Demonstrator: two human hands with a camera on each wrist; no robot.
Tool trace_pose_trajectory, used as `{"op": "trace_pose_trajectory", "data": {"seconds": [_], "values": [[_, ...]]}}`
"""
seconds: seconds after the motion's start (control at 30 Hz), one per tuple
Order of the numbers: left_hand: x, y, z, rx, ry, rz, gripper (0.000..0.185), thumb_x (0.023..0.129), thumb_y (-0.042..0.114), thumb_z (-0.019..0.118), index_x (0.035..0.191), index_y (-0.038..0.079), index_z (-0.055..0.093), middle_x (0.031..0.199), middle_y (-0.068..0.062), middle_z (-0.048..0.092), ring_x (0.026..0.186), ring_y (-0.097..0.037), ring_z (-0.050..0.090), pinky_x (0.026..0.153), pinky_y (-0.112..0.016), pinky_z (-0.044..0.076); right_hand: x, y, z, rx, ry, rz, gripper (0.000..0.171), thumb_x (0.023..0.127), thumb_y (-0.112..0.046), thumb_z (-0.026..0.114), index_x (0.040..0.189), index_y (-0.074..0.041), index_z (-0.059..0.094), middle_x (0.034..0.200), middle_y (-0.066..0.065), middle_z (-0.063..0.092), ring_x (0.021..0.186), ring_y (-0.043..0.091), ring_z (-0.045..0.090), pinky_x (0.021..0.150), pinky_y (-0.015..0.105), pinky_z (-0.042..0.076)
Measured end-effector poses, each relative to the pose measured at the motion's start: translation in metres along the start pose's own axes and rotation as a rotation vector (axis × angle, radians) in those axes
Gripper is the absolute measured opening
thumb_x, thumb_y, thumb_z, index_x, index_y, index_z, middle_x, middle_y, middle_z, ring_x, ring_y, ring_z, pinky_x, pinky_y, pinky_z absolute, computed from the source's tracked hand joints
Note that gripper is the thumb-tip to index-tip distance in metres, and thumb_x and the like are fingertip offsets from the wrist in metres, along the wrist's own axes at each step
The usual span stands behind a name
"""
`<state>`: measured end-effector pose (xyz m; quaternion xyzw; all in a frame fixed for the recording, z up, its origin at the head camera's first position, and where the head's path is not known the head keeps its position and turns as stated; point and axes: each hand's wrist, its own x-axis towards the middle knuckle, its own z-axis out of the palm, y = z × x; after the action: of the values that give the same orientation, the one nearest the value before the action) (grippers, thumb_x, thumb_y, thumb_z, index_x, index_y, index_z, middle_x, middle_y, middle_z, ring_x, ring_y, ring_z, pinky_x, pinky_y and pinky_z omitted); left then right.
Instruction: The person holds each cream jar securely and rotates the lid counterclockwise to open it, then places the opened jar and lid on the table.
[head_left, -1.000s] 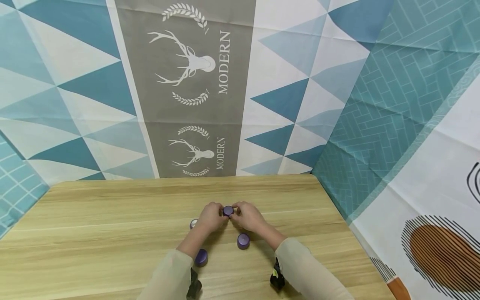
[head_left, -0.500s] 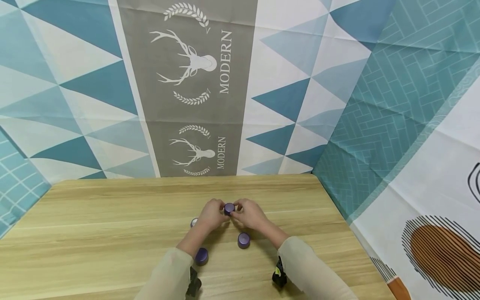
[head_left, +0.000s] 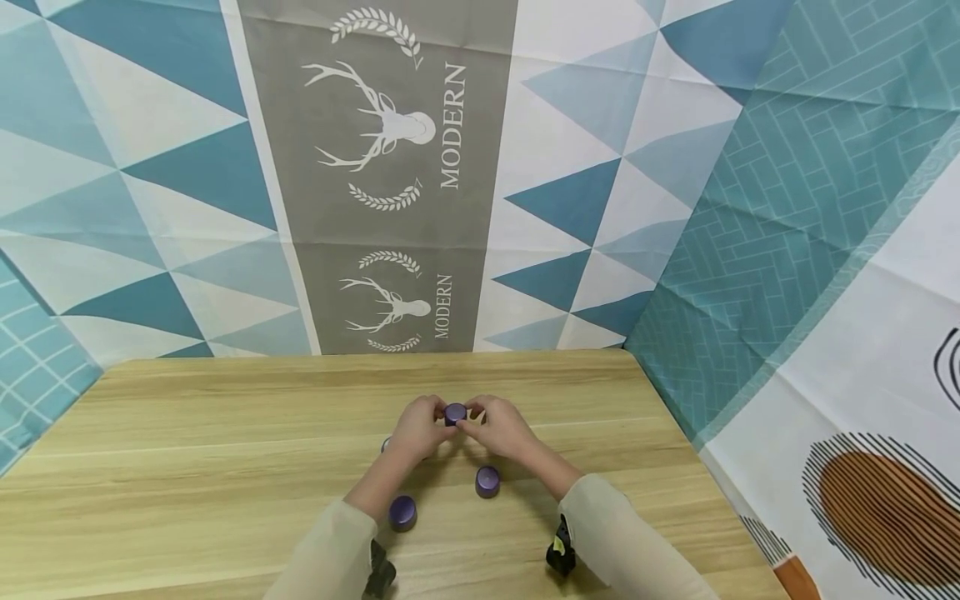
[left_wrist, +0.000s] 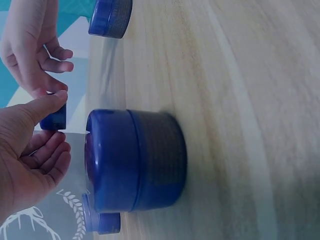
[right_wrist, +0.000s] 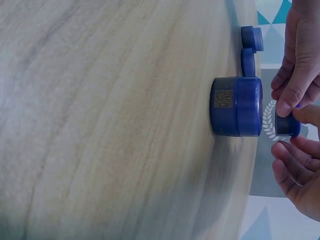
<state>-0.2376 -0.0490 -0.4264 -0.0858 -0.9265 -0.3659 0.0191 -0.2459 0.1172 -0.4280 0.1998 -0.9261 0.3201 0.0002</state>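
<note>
Both hands hold a small purple lidded jar (head_left: 455, 414) between them, raised over the table's far middle. My left hand (head_left: 416, 432) pinches it from the left, thumb at the near side, as the left wrist view shows. From the right, my right hand (head_left: 501, 429) pinches the same jar with thumb and fingers. Its lid (right_wrist: 296, 128) faces up, above the darker base. Two more purple jars stand lidded nearer me: one by the left forearm (head_left: 402, 513), one in front of the right hand, a purple jar (head_left: 487, 482) with a paler top.
Partly hidden behind the left hand is a small round purple piece (head_left: 386, 444). In the right wrist view, two low purple pieces (right_wrist: 247, 39) lie beyond the standing jar. The wood-grain table (head_left: 187, 467) meets a patterned cloth wall (head_left: 390, 208) at its far edge.
Both hands have lifted the held jar slightly upward and away from me. The left hand now covers more of the small round piece behind it. The standing jars have not moved.
</note>
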Motion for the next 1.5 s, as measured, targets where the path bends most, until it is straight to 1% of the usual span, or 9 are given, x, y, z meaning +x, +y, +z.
{"op": "trace_pose_trajectory", "data": {"seconds": [0.23, 0.43, 0.63, 0.83, 1.0, 1.27, 1.37, 1.5], "values": [[-0.005, 0.000, -0.001, -0.003, 0.006, 0.041, 0.031, 0.073, 0.016, 0.077, 0.094, -0.002, 0.062, 0.088, -0.012, 0.062, 0.078, -0.019, 0.055, 0.069, -0.033, 0.049, -0.002, -0.005, -0.004, 0.039, -0.008, 0.002, 0.040, 0.088, -0.039, 0.061, 0.115, -0.009, 0.064, 0.095, 0.005, 0.065, 0.076, 0.012, 0.056, 0.061, 0.023, 0.046], [-0.009, 0.003, -0.001, -0.011, -0.001, 0.050, 0.031, 0.072, 0.016, 0.078, 0.095, 0.001, 0.063, 0.092, -0.009, 0.062, 0.085, -0.021, 0.058, 0.074, -0.035, 0.051, -0.002, -0.008, -0.006, 0.033, -0.005, -0.021, 0.043, 0.085, -0.039, 0.065, 0.114, -0.007, 0.064, 0.089, 0.001, 0.065, 0.080, 0.012, 0.057, 0.060, 0.022, 0.046], [-0.011, 0.004, 0.000, -0.019, 0.007, 0.065, 0.031, 0.070, 0.012, 0.077, 0.095, 0.001, 0.064, 0.091, -0.008, 0.062, 0.086, -0.021, 0.058, 0.077, -0.037, 0.050, -0.001, -0.012, -0.007, -0.021, -0.013, -0.046, 0.036, 0.081, -0.038, 0.069, 0.106, -0.011, 0.069, 0.086, -0.002, 0.065, 0.076, 0.008, 0.055, 0.060, 0.019, 0.044], [-0.013, 0.004, 0.000, -0.017, 0.009, 0.070, 0.032, 0.070, 0.012, 0.076, 0.097, 0.000, 0.064, 0.091, -0.009, 0.062, 0.087, -0.023, 0.059, 0.077, -0.037, 0.051, -0.002, -0.016, -0.010, -0.067, -0.021, -0.045, 0.031, 0.081, -0.037, 0.070, 0.100, -0.013, 0.071, 0.082, -0.005, 0.063, 0.072, 0.006, 0.052, 0.059, 0.019, 0.043], [-0.015, 0.003, 0.001, -0.022, 0.012, 0.076, 0.032, 0.070, 0.013, 0.077, 0.097, 0.000, 0.065, 0.091, -0.010, 0.062, 0.087, -0.024, 0.060, 0.077, -0.038, 0.051, -0.003, -0.016, -0.011, -0.067, -0.024, -0.039, 0.028, 0.081, -0.036, 0.070, 0.098, -0.013, 0.071, 0.080, -0.004, 0.062, 0.069, 0.007, 0.051, 0.058, 0.019, 0.042], [-0.018, 0.004, 0.000, -0.045, 0.001, 0.077, 0.029, 0.072, 0.014, 0.076, 0.095, 0.001, 0.066, 0.093, -0.009, 0.062, 0.087, -0.022, 0.059, 0.079, -0.038, 0.051, -0.004, -0.017, -0.011, -0.075, -0.027, -0.052, 0.028, 0.081, -0.037, 0.070, 0.096, -0.013, 0.071, 0.078, -0.005, 0.061, 0.069, 0.006, 0.050, 0.058, 0.018, 0.042], [-0.018, 0.004, -0.001, -0.044, 0.000, 0.083, 0.030, 0.070, 0.015, 0.076, 0.095, 0.002, 0.066, 0.092, -0.008, 0.061, 0.086, -0.021, 0.058, 0.078, -0.037, 0.051, -0.005, -0.019, -0.012, -0.088, -0.036, -0.069, 0.025, 0.082, -0.036, 0.069, 0.093, -0.014, 0.071, 0.077, -0.005, 0.060, 0.068, 0.006, 0.049, 0.057, 0.018, 0.041], [-0.019, 0.004, -0.002, -0.051, -0.004, 0.092, 0.031, 0.067, 0.015, 0.076, 0.093, 0.003, 0.066, 0.091, -0.007, 0.061, 0.086, -0.020, 0.057, 0.078, -0.037, 0.050, -0.006, -0.022, -0.015, -0.130, -0.051, -0.121, 0.021, 0.083, -0.033, 0.068, 0.089, -0.014, 0.070, 0.077, -0.004, 0.060, 0.068, 0.005, 0.048, 0.057, 0.017, 0.040]]}}
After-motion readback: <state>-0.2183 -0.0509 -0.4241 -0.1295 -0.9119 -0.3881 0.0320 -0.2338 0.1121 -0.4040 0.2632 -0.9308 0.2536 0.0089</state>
